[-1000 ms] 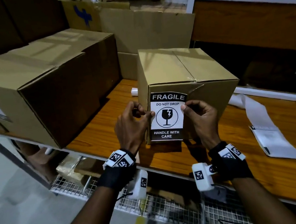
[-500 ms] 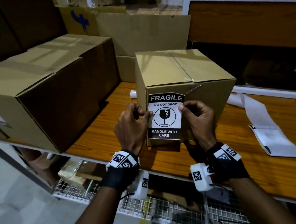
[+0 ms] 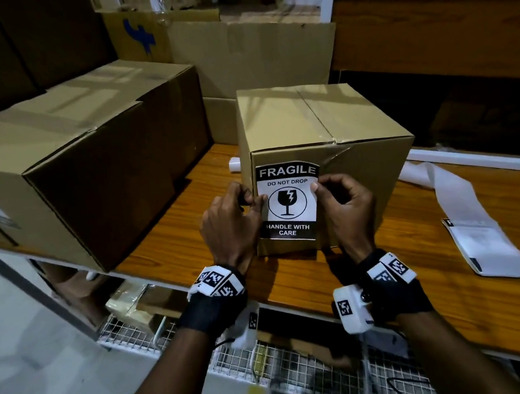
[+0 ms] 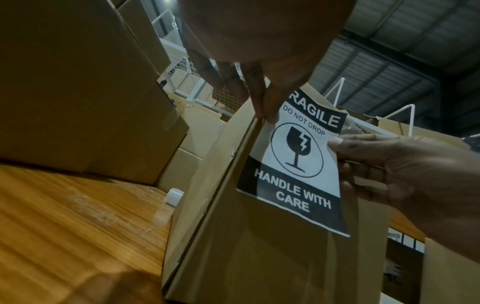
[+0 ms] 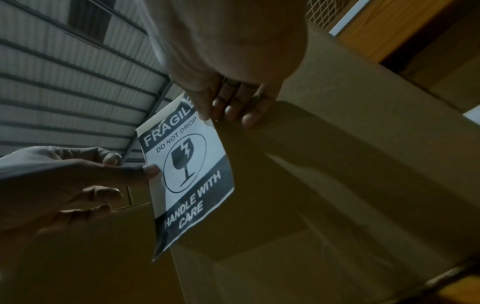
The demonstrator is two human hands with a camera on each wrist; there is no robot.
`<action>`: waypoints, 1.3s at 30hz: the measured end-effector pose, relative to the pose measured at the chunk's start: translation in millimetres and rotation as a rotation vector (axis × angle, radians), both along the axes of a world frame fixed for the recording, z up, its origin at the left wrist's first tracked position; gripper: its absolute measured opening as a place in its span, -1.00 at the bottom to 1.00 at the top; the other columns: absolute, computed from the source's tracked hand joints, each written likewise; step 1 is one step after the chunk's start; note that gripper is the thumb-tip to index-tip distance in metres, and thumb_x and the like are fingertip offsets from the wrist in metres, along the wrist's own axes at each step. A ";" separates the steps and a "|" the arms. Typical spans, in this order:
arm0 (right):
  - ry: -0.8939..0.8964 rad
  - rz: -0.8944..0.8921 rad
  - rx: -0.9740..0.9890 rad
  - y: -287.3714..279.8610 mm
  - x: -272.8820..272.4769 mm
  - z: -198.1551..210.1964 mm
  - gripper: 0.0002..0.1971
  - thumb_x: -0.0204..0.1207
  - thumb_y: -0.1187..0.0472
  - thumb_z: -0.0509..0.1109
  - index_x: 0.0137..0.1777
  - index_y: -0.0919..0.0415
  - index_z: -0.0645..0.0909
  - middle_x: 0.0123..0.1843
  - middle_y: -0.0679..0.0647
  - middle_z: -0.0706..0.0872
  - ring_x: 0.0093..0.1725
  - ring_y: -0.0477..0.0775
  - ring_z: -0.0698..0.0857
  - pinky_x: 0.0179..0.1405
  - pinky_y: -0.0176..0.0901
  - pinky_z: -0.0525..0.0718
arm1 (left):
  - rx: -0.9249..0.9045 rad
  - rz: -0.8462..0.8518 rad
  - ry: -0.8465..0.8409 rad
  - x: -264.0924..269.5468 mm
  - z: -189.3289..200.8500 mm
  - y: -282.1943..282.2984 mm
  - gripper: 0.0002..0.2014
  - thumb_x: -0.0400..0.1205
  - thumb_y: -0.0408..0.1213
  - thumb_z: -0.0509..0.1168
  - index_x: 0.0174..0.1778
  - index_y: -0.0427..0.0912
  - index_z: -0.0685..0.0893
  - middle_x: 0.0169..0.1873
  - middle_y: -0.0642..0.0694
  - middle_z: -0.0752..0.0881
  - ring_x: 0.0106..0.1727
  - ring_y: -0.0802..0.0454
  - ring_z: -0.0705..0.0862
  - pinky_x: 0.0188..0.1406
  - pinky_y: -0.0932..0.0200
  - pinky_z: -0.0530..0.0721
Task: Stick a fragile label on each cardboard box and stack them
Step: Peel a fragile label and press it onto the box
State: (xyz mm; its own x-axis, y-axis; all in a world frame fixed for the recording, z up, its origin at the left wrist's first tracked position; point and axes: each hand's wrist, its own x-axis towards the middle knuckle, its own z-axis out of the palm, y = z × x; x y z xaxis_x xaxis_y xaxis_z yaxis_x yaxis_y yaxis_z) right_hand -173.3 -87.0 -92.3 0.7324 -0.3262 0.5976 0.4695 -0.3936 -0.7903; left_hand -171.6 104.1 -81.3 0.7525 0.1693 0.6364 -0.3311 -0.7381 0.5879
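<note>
The fragile label (image 3: 289, 201) is pinched at mid-height on both side edges, by the left hand (image 3: 230, 223) and the right hand (image 3: 346, 206), and is held against the near face of the small cardboard box (image 3: 360, 178) on the wooden shelf (image 3: 434, 289). Below the fingers the paper is seen hanging loose from the box. A skewed or creased bond is risked if one edge is pressed first.
</note>
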 end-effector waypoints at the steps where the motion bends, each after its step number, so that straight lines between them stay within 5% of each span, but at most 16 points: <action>1: -0.004 -0.012 -0.012 0.0 0.6 -0.6 -0.87 0.57 0.21 0.53 0.07 0.18 0.74 -0.04 0.01 0.82 -0.03 -0.09 0.79 -0.07 -0.09 0.80 | 0.005 0.000 0.000 0.7 -0.2 -0.5 -0.71 0.51 -0.03 0.53 -0.20 -0.05 0.55 -0.38 0.03 0.67 -0.32 0.00 0.63 -0.39 0.19 0.43; 11: -0.069 -0.081 -0.132 0.8 7.4 -1.1 -0.87 0.56 0.23 0.54 0.04 0.26 0.76 -0.06 0.06 0.83 -0.05 -0.02 0.79 -0.14 0.07 0.81 | 0.041 0.017 -0.004 7.3 1.0 -1.6 -0.72 0.52 -0.07 0.54 -0.21 -0.10 0.57 -0.42 -0.02 0.63 -0.39 -0.01 0.56 -0.37 0.18 0.35; 17: -0.102 -0.138 -0.250 -1.4 12.7 1.6 -0.87 0.56 0.20 0.54 0.03 0.23 0.76 -0.05 0.06 0.82 -0.08 -0.03 0.78 -0.20 0.03 0.80 | 0.070 0.019 0.050 11.5 5.1 4.0 -0.64 0.51 0.08 0.49 -0.26 -0.03 0.47 -0.42 0.01 0.53 -0.31 0.02 0.49 -0.46 0.28 0.15; 20: -0.098 -0.231 -0.365 -1.2 13.1 5.4 -0.85 0.56 0.07 0.53 -0.04 0.14 0.74 -0.14 -0.02 0.79 -0.16 -0.08 0.71 -0.28 -0.07 0.73 | 0.097 -0.009 0.054 13.9 13.0 10.7 -0.62 0.48 0.14 0.49 -0.16 -0.03 0.51 -0.32 0.03 0.56 -0.20 0.00 0.51 -0.48 0.29 0.19; 25: -0.042 -0.418 -0.523 -9.8 15.3 15.5 -0.62 0.44 -0.21 0.54 -0.27 0.00 0.48 -0.34 -0.09 0.53 -0.26 -0.03 0.51 -0.41 -0.20 0.35 | 0.210 -0.052 -0.022 25.7 39.3 16.9 -0.42 0.42 0.22 0.51 0.18 -0.10 0.58 0.00 -0.05 0.66 -0.01 -0.01 0.54 -0.37 0.21 0.43; 29: -0.284 -0.522 -0.651 -14.3 18.1 27.9 -0.58 0.45 -0.19 0.58 0.00 0.16 0.66 0.01 0.14 0.67 0.10 0.12 0.52 -0.11 -0.17 0.52 | 0.338 -0.158 -0.054 40.2 57.6 20.6 -0.17 0.39 0.19 0.55 0.51 -0.13 0.47 0.44 -0.19 0.51 0.37 -0.14 0.50 -0.05 0.19 0.58; 32: -0.356 -0.463 -0.846 -16.7 30.1 43.2 -0.46 0.50 -0.24 0.51 0.30 0.14 0.61 0.30 0.19 0.64 0.40 0.24 0.47 0.39 0.30 0.50 | 0.461 -0.278 -0.048 51.1 65.0 25.0 -0.13 0.46 0.23 0.43 0.64 -0.09 0.36 0.65 -0.15 0.33 0.65 -0.20 0.27 0.45 -0.16 0.51; 35: -0.286 -0.380 -0.947 -19.0 44.4 49.4 -0.41 0.54 -0.25 0.44 0.38 0.19 0.65 0.38 0.18 0.70 0.51 0.24 0.51 0.59 0.56 0.16 | 0.535 -0.339 -0.016 58.0 64.0 26.0 -0.21 0.54 0.32 0.21 0.63 -0.06 0.38 0.66 -0.08 0.33 0.69 -0.20 0.23 0.51 -0.40 0.39; 39: -0.298 -0.326 -0.936 -22.1 52.5 47.8 -0.52 0.58 -0.16 0.46 0.32 0.18 0.72 0.32 0.12 0.76 0.37 0.18 0.68 0.59 0.55 0.19 | 0.502 -0.369 -0.032 60.9 59.8 31.7 -0.28 0.61 0.31 0.12 0.61 -0.04 0.40 0.60 -0.08 0.44 0.67 -0.18 0.28 0.52 -0.42 0.36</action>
